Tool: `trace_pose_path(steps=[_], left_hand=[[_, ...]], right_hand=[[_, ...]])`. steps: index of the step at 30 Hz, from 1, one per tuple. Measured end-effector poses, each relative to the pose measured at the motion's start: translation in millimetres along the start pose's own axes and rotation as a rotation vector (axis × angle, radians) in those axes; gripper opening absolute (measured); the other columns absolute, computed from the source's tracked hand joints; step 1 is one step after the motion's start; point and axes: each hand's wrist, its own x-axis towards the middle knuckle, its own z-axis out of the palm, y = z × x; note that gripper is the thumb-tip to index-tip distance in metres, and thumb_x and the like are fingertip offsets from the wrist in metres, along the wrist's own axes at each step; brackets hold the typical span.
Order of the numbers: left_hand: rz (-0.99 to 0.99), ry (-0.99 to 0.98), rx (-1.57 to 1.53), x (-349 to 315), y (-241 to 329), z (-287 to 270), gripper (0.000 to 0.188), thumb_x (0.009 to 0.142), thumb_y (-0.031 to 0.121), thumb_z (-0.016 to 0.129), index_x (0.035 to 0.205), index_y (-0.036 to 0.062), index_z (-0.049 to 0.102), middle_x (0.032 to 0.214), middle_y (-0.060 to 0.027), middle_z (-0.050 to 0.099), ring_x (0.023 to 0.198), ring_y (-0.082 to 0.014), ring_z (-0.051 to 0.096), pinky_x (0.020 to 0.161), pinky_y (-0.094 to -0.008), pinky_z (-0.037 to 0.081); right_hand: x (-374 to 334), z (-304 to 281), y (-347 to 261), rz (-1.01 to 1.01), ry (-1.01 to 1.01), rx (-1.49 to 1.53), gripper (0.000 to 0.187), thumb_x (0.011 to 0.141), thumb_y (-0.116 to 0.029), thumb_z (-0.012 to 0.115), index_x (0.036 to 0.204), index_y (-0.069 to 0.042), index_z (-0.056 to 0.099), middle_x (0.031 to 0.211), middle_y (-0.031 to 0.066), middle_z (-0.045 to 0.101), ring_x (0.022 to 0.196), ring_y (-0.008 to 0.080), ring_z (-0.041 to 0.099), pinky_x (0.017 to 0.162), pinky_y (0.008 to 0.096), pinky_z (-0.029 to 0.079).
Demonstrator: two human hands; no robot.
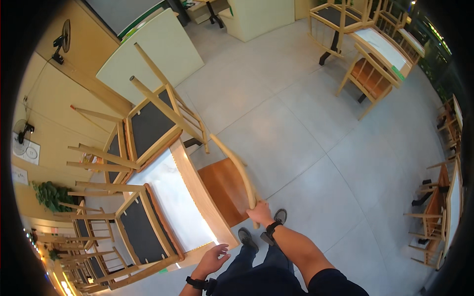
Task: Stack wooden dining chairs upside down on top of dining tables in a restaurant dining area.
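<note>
Right hand [260, 212] closed around top rail of wooden chair [228, 190], which stands on grey tile floor [316, 148] just beside white-topped table [170, 197]. Left hand [213, 260] open, fingers spread, hovering at table's near corner, holding nothing. Two upturned chairs [148, 128] already rest seat-down on tabletop, legs up. Judging by this, held chair not yet lifted; stacking partly done.

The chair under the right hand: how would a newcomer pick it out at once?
Find the long white-topped table at lower left. At its near right edge stands the chair, its curved top rail gripped by the right hand. Unlike the upturned chairs stacked on the table, it stands upright on the floor.
</note>
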Motion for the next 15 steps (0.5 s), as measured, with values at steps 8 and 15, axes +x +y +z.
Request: trace_pose_path(steps=[8, 15], left_hand=[[0.083, 0.03, -0.014, 24.4, 29.3, -11.8, 0.042, 0.088, 0.023, 0.066, 0.122, 0.0018, 0.055, 0.107, -0.0152, 0.066, 0.098, -0.0247, 0.066, 0.086, -0.0345, 0.052], [0.25, -0.148, -0.308, 63.0, 4.8, -11.0, 0.04, 0.091, 0.022, 0.063, 0.122, -0.0013, 0.054, 0.105, -0.0117, 0.066, 0.096, -0.0211, 0.066, 0.084, -0.0311, 0.052]], right_hand=[[25.4, -34.0, -21.8, 0.167, -0.008, 0.438, 0.036, 0.075, -0.018, 0.067, 0.101, 0.007, 0.062, 0.082, 0.016, 0.066, 0.073, 0.0255, 0.063, 0.063, 0.0389, 0.048], [2.7, -107.3, 16.5, 0.105, 0.151, 0.246, 0.032, 0.077, -0.024, 0.065, 0.092, 0.004, 0.068, 0.077, 0.0208, 0.068, 0.073, 0.0311, 0.068, 0.065, 0.0395, 0.052]])
